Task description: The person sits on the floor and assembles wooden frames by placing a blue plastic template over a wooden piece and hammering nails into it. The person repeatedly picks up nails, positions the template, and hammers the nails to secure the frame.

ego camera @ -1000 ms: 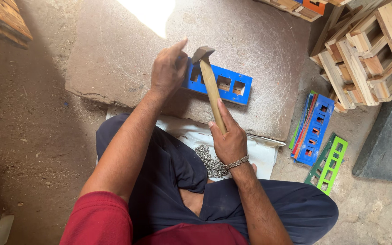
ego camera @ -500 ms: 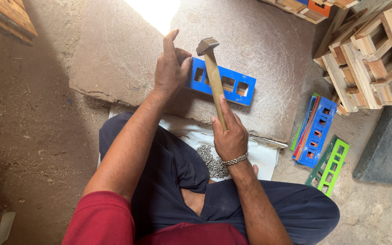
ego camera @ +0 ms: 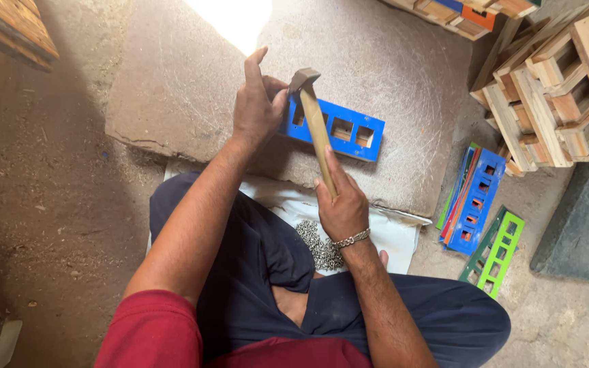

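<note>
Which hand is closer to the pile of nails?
Right. The right hand, gripping the hammer, is just above the nails. The left hand is farther up, at the blue frame.

The right hand (ego camera: 341, 204) grips a wooden-handled hammer (ego camera: 315, 119), its head poised just above the left end of a blue frame with square cut-outs (ego camera: 345, 129) lying on a stone slab (ego camera: 390, 68). The left hand (ego camera: 257, 109) pinches at that same end. Small nails (ego camera: 318, 245) lie heaped near the slab's front edge.
</note>
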Tool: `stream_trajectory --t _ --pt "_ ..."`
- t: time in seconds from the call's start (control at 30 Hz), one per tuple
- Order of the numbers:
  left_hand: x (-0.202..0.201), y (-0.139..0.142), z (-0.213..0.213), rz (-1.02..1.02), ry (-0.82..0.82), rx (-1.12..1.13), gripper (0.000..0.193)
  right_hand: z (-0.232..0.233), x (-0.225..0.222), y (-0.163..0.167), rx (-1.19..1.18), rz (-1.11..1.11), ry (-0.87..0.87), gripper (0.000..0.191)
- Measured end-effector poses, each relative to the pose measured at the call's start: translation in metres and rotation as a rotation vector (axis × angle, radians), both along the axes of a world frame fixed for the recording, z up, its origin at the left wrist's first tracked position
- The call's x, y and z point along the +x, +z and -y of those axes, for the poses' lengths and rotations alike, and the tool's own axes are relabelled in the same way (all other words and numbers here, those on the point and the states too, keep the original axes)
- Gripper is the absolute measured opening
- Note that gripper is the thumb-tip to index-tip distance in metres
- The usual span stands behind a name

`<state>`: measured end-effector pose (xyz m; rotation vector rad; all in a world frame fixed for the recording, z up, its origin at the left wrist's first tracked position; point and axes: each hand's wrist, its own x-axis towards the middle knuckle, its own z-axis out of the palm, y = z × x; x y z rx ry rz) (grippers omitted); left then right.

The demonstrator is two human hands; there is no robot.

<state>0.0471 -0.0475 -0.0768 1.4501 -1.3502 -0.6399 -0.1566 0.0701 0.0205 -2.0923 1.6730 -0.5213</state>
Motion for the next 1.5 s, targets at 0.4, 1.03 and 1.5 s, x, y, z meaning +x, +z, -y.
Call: stream_trajectory --t 0.4,1.03,1.5 --pt "0.001 -0.001 0.000 0.000 -0.012 0.031 0.081 -0.003 -0.003 -0.012 0.020 0.004 -0.036 0.067" --pt "0.002 -0.015 0.000 -0.085 0.038 -0.032 0.071 0.009 -0.005 0.072 -0.551 0.292 0.090 0.056" --pt "-0.001 -0.011 0.002 -0.105 0.047 -0.059 0.064 0.007 -0.007 0.026 -0.504 0.275 0.045 0.057"
